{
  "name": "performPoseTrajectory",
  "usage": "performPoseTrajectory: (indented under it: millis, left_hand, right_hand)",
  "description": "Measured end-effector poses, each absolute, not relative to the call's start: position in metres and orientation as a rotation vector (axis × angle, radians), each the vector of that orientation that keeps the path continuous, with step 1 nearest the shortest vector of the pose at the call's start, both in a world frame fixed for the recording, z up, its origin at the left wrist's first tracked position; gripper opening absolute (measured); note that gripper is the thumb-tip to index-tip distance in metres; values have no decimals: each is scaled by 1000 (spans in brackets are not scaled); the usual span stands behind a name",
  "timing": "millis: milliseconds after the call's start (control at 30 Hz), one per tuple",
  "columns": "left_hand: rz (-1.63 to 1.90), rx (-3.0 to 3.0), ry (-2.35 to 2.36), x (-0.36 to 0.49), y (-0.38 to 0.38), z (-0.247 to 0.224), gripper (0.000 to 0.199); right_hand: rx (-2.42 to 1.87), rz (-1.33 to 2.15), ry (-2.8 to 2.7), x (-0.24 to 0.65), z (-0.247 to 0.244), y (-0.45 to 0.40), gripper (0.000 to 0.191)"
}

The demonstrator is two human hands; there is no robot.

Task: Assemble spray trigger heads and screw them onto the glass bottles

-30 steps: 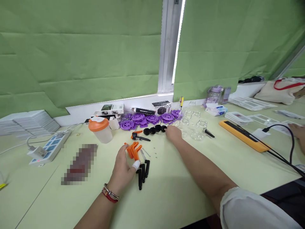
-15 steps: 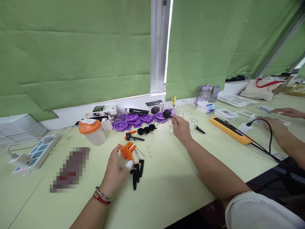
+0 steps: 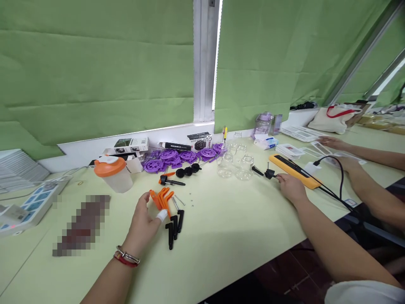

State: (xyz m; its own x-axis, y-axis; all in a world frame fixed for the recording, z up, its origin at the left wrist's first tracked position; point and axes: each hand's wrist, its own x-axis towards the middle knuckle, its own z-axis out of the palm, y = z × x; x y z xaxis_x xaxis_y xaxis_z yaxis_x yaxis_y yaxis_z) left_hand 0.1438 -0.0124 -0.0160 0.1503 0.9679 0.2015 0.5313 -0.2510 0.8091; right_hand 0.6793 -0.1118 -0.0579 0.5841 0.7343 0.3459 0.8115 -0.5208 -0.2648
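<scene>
Right hand (image 3: 293, 190) pinches a black knob piece (image 3: 270, 174) by its end, just beside the yellow bar (image 3: 289, 169); a slack pinch could drop it. Left hand (image 3: 144, 221) spread beside orange levers (image 3: 163, 197), contact unclear; a careless sweep could scatter the tiny metal bits (image 3: 193, 206) on the desk (image 3: 228, 219).

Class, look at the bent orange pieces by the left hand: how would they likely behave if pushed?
The orange pieces look stiff, since they hold a clear bend. They are probably light, being slim. As they lie close together, pushing one would likely shift its neighbours.
</scene>
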Motion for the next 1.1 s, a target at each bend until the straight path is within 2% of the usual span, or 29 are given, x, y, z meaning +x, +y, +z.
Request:
performPoseTrajectory:
  millis: [233, 400, 500, 567, 633, 767, 900, 1100]
  left_hand:
    - [976, 1800, 1481, 140, -7, -20, 70]
    - [975, 1720, 1482, 139, -6, -23, 69]
    - [1020, 1679, 1449, 140, -6, -22, 67]
    - [1055, 1655, 1429, 140, -6, -21, 65]
    - [1067, 1631, 1423, 141, -6, -22, 63]
    - [1057, 1659, 1432, 140, -5, -26, 61]
    - [1058, 1784, 1411, 138, 0, -33, 60]
    - [836, 2166, 1495, 137, 16, -38, 48]
  right_hand:
    - [-2391, -144, -1394, 689, -70, -105, 35]
    - [-2333, -181, -1354, 697, -72, -109, 28]
    - [-2276, -375, -1263, 686, -60, -108, 24]
    - [-2131, -593, -1207, 663, -45, -104, 25]
    - [-1939, -651, -1228, 623, -28, -95, 26]
    - [-1692, -230, -1660, 509, -1, -68, 25]
    - [-1606, 95, -2105, 410, 4, -31, 24]
    - [-1839, 162, -1969, 357, -9, 23, 24]
